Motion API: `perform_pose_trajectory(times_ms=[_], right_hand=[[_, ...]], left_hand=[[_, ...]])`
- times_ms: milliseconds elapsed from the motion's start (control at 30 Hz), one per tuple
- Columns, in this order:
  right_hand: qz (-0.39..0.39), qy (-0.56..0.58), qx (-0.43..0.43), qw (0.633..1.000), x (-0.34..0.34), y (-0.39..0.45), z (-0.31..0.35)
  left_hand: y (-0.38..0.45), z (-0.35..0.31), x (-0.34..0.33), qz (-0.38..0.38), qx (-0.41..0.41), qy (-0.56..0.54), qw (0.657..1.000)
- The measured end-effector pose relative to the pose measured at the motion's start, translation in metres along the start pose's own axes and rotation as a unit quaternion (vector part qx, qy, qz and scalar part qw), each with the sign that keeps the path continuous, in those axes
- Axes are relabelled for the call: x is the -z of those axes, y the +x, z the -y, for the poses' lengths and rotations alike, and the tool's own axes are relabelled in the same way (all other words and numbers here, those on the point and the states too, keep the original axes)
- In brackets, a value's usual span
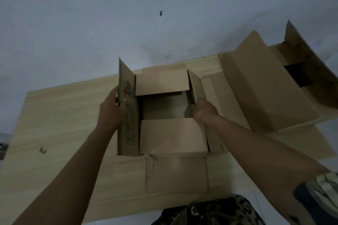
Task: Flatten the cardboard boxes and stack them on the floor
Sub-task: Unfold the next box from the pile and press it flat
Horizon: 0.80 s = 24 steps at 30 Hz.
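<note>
Opening the brown cardboard box (172, 115) mid-worktop: left hand (111, 109) grips its printed left flap, right hand (204, 110) pinches the right flap; next, collapsing the walls

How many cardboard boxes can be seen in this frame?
2: one open box at centre on the wooden table, held by both hands; a larger box at right. More may lie outside the frame.

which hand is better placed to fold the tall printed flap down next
Left. The left hand already grips the upright printed flap; the right hand holds the opposite, shorter flap.
</note>
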State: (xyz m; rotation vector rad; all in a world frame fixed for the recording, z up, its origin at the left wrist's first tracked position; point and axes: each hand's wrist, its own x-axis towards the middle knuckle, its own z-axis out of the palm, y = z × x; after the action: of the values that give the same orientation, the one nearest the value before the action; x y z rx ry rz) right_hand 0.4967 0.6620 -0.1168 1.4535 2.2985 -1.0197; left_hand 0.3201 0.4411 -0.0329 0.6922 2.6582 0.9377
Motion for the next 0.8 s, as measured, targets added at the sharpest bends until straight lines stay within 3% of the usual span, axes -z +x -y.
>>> perform_pose_trajectory(times_ms=[133,200,267,367,467,633,800], right_hand=[[-0.015,-0.019,-0.001,1.000,0.000,0.001,0.002],[-0.016,-0.020,0.000,1.000,-0.002,0.004,0.000],[-0.017,-0.022,-0.001,1.000,-0.004,0.005,0.001],[-0.028,-0.022,0.009,0.999,-0.007,0.006,0.001],[-0.040,-0.015,0.017,0.999,-0.009,0.005,-0.001],[-0.079,-0.004,0.029,0.996,-0.015,0.002,-0.004],[-0.113,-0.008,0.032,0.993,-0.013,-0.006,-0.001]], left_hand=[[0.002,0.030,0.013,-0.013,-0.054,0.115,0.992],[0.007,0.051,0.003,0.010,-0.010,0.194,0.981],[0.013,0.069,-0.017,0.080,0.060,0.249,0.963],[0.016,0.067,-0.051,0.110,0.190,0.121,0.968],[0.018,0.061,-0.074,0.115,0.234,0.054,0.964],[0.016,0.072,-0.084,0.150,0.193,-0.021,0.969],[0.016,0.069,-0.081,0.151,0.153,0.054,0.975]])
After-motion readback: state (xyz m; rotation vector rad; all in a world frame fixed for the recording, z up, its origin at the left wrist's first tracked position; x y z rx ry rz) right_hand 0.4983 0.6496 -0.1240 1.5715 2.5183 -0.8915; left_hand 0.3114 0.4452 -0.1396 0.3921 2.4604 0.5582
